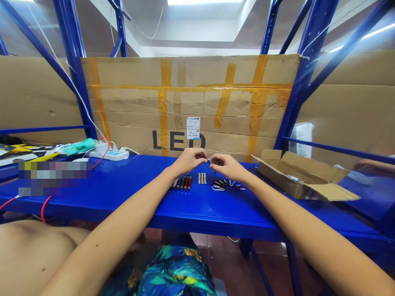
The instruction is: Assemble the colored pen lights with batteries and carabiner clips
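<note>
Both my hands meet above the blue shelf top (123, 193), fingers pinched together on a small shiny metal piece (209, 160). My left hand (189, 159) grips it from the left, my right hand (224, 165) from the right. Just below the hands lie a row of thin coloured tubes (182, 183), a small block of silver button cells (202, 177) and a pile of coloured carabiner clips (226, 184).
An open cardboard box (304, 176) sits to the right. A taped cardboard sheet marked LED (185, 107) stands behind. A white power strip (106, 153) with red and white cables and other clutter lies at the left. Blue rack posts flank the bench.
</note>
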A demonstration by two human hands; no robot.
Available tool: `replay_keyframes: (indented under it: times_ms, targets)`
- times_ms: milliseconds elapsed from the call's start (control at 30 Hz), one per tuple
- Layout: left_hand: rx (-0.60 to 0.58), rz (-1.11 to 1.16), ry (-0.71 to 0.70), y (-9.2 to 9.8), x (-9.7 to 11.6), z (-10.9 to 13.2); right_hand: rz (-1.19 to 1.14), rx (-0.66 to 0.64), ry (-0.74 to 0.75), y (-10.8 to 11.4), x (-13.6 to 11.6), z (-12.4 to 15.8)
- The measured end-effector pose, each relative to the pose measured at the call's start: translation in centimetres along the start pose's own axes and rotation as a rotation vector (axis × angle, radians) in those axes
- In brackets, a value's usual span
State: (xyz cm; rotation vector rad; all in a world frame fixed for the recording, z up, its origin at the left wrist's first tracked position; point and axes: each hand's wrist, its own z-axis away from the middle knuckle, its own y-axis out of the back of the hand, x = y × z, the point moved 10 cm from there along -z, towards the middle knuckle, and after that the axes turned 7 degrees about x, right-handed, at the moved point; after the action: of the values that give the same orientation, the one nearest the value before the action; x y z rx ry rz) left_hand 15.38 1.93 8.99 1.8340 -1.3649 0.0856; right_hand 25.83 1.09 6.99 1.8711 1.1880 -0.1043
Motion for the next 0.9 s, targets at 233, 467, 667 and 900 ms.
replay_keyframes:
  times_ms: [233,467,667,900]
  targets:
    - [0.026,0.122,0.027,-0.1,-0.3,0.2,0.002,0.013,-0.002,0.1,0.2,-0.1]
    - [-0.011,-0.055,-0.126,-0.5,1.7,0.5,-0.087,0.007,-0.012,-0.1,0.5,-0.2]
    - [0.041,-0.242,-0.084,1.5,-1.7,-0.3,0.033,0.035,0.089,0.6,-0.1,-0.3]
    - [-0.227,-0.587,0.226,2.5,-10.5,0.6,0.114,-0.001,0.169,0.4,-1.1,-0.1]
